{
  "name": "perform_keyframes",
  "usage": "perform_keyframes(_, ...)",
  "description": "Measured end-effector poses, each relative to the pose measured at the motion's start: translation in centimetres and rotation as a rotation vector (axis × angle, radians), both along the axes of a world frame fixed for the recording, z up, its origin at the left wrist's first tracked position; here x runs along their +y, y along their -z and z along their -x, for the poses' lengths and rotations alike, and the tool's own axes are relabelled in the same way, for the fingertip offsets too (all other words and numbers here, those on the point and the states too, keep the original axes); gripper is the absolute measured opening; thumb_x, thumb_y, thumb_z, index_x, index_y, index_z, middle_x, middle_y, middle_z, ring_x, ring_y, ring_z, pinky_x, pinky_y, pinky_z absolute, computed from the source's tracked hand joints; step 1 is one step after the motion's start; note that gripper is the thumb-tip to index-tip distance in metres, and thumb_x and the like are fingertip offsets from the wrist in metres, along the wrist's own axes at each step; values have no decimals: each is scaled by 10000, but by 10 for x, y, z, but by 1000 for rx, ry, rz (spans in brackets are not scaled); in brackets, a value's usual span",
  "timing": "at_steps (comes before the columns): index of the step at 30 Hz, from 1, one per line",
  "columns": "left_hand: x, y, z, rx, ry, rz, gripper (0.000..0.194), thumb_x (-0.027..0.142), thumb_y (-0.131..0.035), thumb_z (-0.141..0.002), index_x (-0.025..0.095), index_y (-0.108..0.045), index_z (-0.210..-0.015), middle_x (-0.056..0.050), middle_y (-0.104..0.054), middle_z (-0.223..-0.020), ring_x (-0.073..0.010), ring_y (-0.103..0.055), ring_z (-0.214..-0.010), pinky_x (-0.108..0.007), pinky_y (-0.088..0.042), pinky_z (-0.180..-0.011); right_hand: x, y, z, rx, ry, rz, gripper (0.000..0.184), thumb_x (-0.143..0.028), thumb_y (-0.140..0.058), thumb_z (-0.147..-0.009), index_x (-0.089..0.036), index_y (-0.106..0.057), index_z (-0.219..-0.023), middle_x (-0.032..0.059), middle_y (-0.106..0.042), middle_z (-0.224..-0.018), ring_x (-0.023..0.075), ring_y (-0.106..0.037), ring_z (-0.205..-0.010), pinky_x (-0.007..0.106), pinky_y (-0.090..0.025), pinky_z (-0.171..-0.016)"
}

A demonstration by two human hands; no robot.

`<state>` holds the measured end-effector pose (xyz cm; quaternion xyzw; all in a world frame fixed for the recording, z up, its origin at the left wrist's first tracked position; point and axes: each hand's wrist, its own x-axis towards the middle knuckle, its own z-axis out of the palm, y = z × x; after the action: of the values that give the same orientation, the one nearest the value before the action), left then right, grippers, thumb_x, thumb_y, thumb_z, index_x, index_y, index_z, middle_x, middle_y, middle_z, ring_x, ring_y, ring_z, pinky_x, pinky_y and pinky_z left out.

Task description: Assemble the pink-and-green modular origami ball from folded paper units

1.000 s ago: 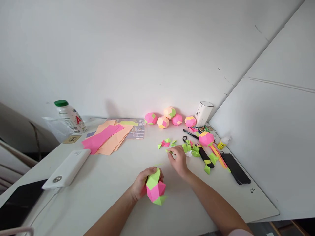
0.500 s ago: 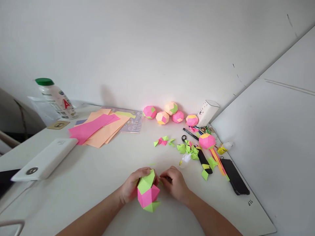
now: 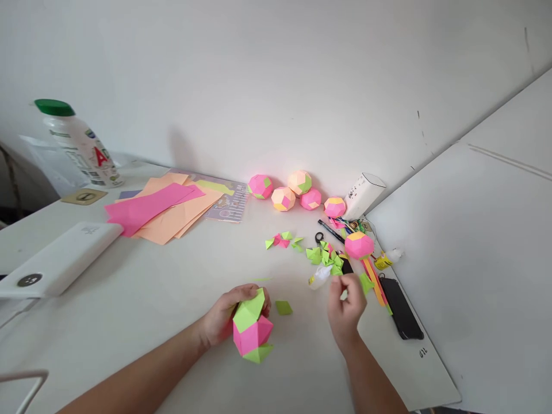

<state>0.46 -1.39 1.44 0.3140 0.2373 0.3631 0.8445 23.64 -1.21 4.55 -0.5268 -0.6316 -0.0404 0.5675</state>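
Note:
My left hand [image 3: 219, 322] is closed around a half-built pink and green folded paper ball [image 3: 251, 330], held just above the white table [image 3: 142, 310]. A single green folded piece [image 3: 283, 307] lies on the table right of the ball. My right hand [image 3: 345, 307] hovers to the right with its fingers curled together in a pinch, close to a heap of small green folded pieces [image 3: 323, 257]. What the pinch holds, if anything, I cannot make out.
Several finished paper balls [image 3: 282, 197] line the back wall beside a white box [image 3: 362, 194]. A pink ball [image 3: 359, 244], coloured strips, a pen, a small glue bottle [image 3: 319, 276] and a black phone [image 3: 399, 307] lie right. Orange and pink sheets [image 3: 168, 208], a power bank [image 3: 60, 261] and a bottle [image 3: 75, 144] lie left.
My right hand drew back from the ball and swung right toward the green heap. A green piece now lies beside the ball. The view shifted left and down.

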Motion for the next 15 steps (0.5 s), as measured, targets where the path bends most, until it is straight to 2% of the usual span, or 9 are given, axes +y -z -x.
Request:
perform_keyframes(1,1,1,0,-2,-4,-1,245,304,-507,-779,123,-604,-646,-74,-576,-692,-171,-494,-598,-295,-403,-587,3,-2,-4,73,60,57,73,-161,-531,-775,-202,-520,-835,26,-523,-783,150,-463,-637,282,-397,-594)
perform_keyframes(2,1,2,0,-8,-10,-2,242,300,-507,-778,125,-599,-639,-73,-579,-688,-172,-502,-602,-297,-403,-593,6,-1,-6,132,93,157,225,-169,-526,-753,-200,-512,-976,74,-550,-962,172,-504,-725,306,-429,-645)
perform_keyframes(4,1,2,-1,-23,-27,0,232,290,-518,-768,131,-578,-610,-67,-580,-676,-171,-509,-601,-298,-404,-600,13,6,-8,204,90,393,486,-179,-530,-694,-193,-438,-1171,138,-483,-1224,223,-533,-897,352,-459,-726)
perform_keyframes(6,1,0,-2,-30,-37,8,225,291,-539,-744,138,-552,-581,-59,-574,-664,-167,-505,-588,-297,-402,-590,21,20,-7,260,32,604,606,-196,-552,-650,-169,-393,-1234,166,-475,-1268,263,-545,-982,381,-470,-774)
perform_keyframes(8,1,-4,-2,-6,-22,16,220,305,-556,-717,137,-545,-576,-61,-571,-659,-166,-498,-578,-292,-395,-564,28,33,-5,285,-21,770,581,-235,-568,-658,-165,-425,-1217,155,-559,-1169,284,-574,-972,406,-475,-795)
perform_keyframes(10,0,-7,-2,27,-24,4,220,312,-569,-703,133,-546,-576,-63,-567,-647,-163,-489,-577,-282,-383,-547,31,39,-4,227,-27,807,484,-292,-583,-687,-160,-501,-1145,147,-607,-1078,312,-579,-978,447,-459,-830)
perform_keyframes(12,-1,-8,-2,43,-32,15,216,313,-582,-696,138,-539,-578,-67,-576,-654,-173,-501,-596,-287,-388,-555,31,37,-4,173,-51,773,440,-352,-589,-724,-153,-532,-1112,155,-621,-1043,333,-572,-1002,476,-445,-847)
perform_keyframes(15,-1,-3,-2,28,-55,56,229,303,-617,-688,156,-494,-562,-66,-599,-657,-182,-528,-606,-289,-388,-559,23,23,-4,203,-250,669,537,-388,-622,-758,-181,-453,-1224,150,-610,-1094,310,-566,-1036,447,-463,-832)
